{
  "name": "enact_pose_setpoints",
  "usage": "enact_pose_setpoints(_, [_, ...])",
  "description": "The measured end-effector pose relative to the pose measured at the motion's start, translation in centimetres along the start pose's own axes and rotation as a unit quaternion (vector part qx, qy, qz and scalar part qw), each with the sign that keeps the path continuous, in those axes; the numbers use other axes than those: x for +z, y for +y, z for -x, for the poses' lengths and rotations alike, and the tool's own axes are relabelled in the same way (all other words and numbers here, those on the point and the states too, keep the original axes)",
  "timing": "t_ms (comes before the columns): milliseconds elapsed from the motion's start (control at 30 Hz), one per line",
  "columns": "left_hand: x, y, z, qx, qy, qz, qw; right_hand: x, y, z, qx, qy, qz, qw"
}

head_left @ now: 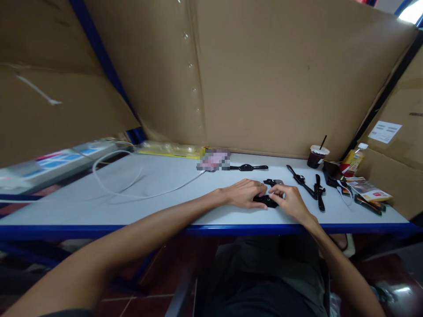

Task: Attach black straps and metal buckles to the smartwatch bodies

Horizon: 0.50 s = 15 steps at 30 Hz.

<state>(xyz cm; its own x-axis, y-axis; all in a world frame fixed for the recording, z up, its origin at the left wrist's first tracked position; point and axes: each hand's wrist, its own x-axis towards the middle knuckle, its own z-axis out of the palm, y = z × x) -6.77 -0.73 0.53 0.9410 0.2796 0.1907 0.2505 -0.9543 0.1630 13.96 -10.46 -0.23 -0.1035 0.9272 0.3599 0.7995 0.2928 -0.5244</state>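
My left hand [246, 193] lies over the left part of a black tool body [268, 200] near the table's front edge, its fingers closed around it. From the right, my right hand [288, 200] reaches in with thumb and index finger pinched at the middle of the same tool body; whatever small part they hold is hidden. Just behind the fingers is a small black and metal part [273, 182]. A black two-handled tool [247, 167] lies farther back. Two more black tools, one long [300, 178] and one beside it [319, 192], rest to the right.
A cup with a straw [317, 157], a bottle [355, 160], a black box [331, 174] and packets [372, 190] stand or lie at the right. A white cable [148, 196] crosses the table [79, 193] at left. Cardboard [264, 79] rises behind.
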Motion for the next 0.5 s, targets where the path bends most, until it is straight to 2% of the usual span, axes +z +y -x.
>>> enact_pose_setpoints(67, [-0.2, 0.4, -0.1, -0.005, -0.002, -0.004, 1.0, -1.0, 0.4, -0.1, 0.003, 0.041, 0.014, 0.999])
enact_pose_setpoints(133, [-0.3, 0.6, -0.2, -0.01, -0.006, -0.008, 1.0, -2.1, 1.0, -0.3, 0.015, 0.098, 0.081, 0.992])
enact_pose_setpoints(200, [-0.4, 0.7, -0.2, -0.014, -0.007, -0.006, 1.0, -3.0, 1.7, -0.3, 0.041, 0.117, 0.15, 0.981])
enact_pose_setpoints(300, [-0.3, 0.7, -0.2, -0.015, -0.001, 0.003, 1.0, -3.2, 2.2, -0.4, 0.062, 0.075, 0.206, 0.974])
enact_pose_setpoints(400, [-0.3, 0.6, -0.2, -0.009, 0.002, 0.004, 1.0, -2.5, 2.1, -0.4, 0.074, 0.024, 0.23, 0.97])
enact_pose_setpoints(500, [-0.4, 0.7, -0.2, -0.01, -0.004, -0.005, 1.0, -1.7, 2.0, -0.5, 0.052, -0.021, 0.17, 0.984])
